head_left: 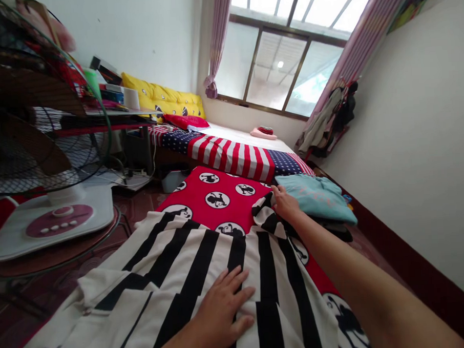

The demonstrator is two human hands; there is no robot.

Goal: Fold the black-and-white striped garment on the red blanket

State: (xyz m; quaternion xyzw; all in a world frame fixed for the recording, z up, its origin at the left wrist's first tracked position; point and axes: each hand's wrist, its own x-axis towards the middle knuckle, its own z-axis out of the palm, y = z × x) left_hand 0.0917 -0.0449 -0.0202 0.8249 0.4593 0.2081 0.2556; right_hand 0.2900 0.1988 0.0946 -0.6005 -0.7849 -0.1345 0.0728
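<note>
A black-and-white striped garment [204,252] lies spread over a red cloth [241,202] printed with monkey figures in white circles. My left hand [224,307] rests flat on the stripes near the front, fingers apart. Farther off, my right hand [285,203] has its fingers closed on a bunched striped part of the garment at its far right. I cannot tell whether that part is a sleeve. Just beyond my right hand sits a folded light-blue garment [317,196].
To the left, a fan [60,212] stands on a round stool. Behind it is a cluttered desk [125,114]. A bed [231,156] with a stars-and-stripes cover stands under the window. Clothes [329,116] hang by the right wall.
</note>
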